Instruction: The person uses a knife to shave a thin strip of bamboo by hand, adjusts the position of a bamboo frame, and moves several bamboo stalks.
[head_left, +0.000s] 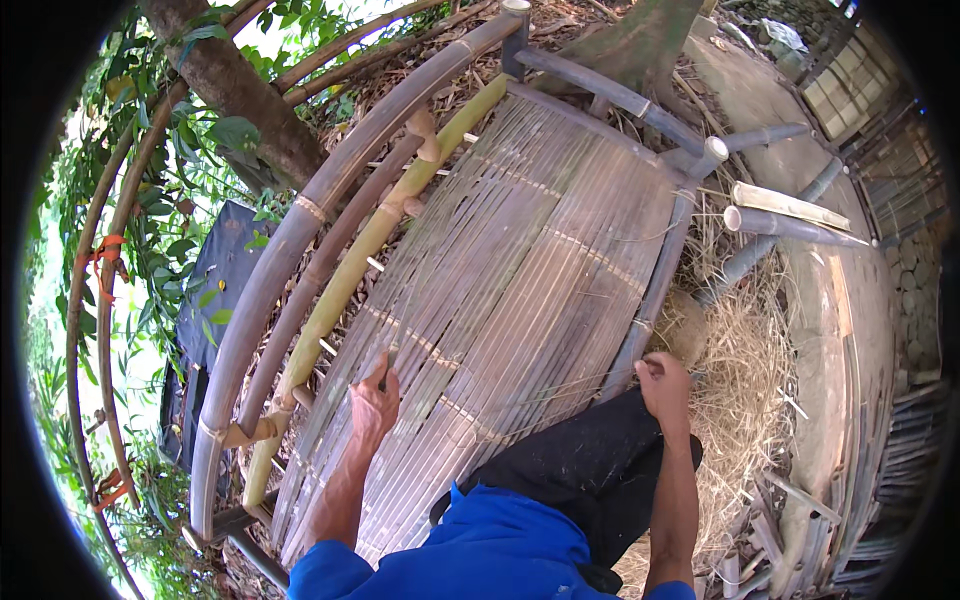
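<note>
Over the slatted bamboo bench seat (520, 260), my left hand (374, 402) is closed, thumb against forefinger. A small dark bit shows at its fingertips, too small to name. My right hand (665, 388) is pinched shut above my dark-clad leg (580, 440), close to the seat's right edge pole (655, 290). Thin pale strands run over the slats towards it, but I cannot tell whether the fingers hold one. Light cross-lashings bind the slats together.
A bamboo backrest rail (265, 260) and a yellow-green pole (350, 270) border the seat's left side. Straw (745, 370) covers the ground at right. Cut bamboo pieces (790, 208) lie beyond the seat's right edge. A tree trunk (240, 90) stands at upper left.
</note>
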